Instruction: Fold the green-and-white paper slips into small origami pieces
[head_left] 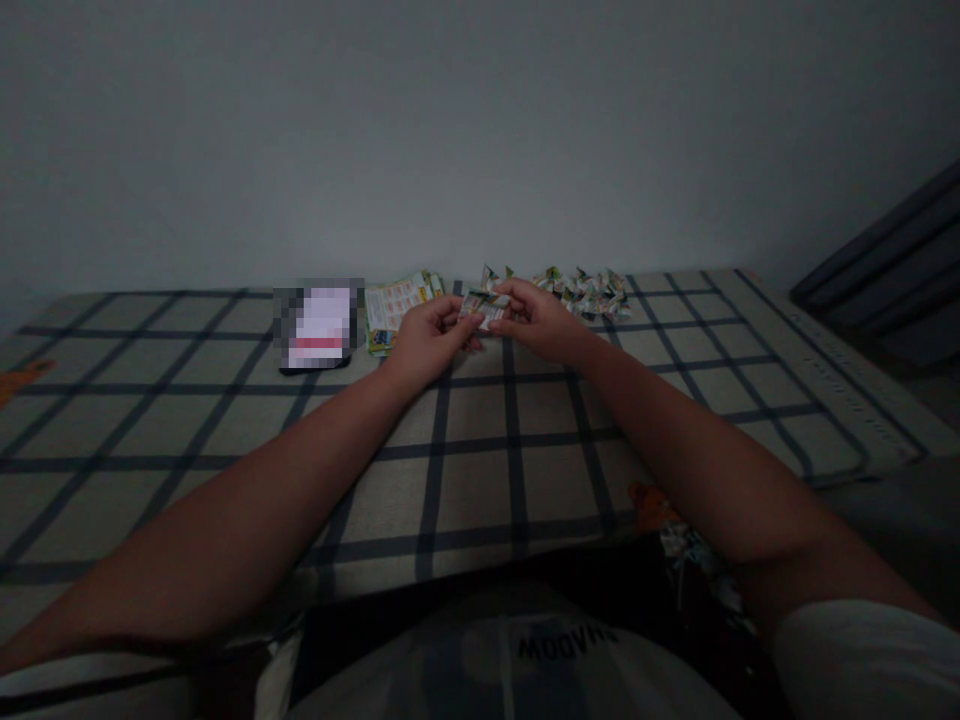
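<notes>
Between both hands is a small folded piece of printed paper (486, 304), pale with coloured print. My left hand (433, 335) pinches its left side with thumb and fingers. From the right, my right hand (536, 318) grips the other side, thumb and forefinger closed on it. Just behind and left of my left hand lies a stack of printed leaflets (394, 302) with green and yellow edges. Beyond my right hand sits a group of folded paper pieces (592, 292) with pointed corners, partly hidden by the hand.
A phone (319, 325) with a blurred, lit screen lies at the left of the leaflets. Everything rests on a checked cloth (472, 480) that reaches a plain wall (480, 130). Dark folded fabric (885, 260) stands at the far right. The light is dim.
</notes>
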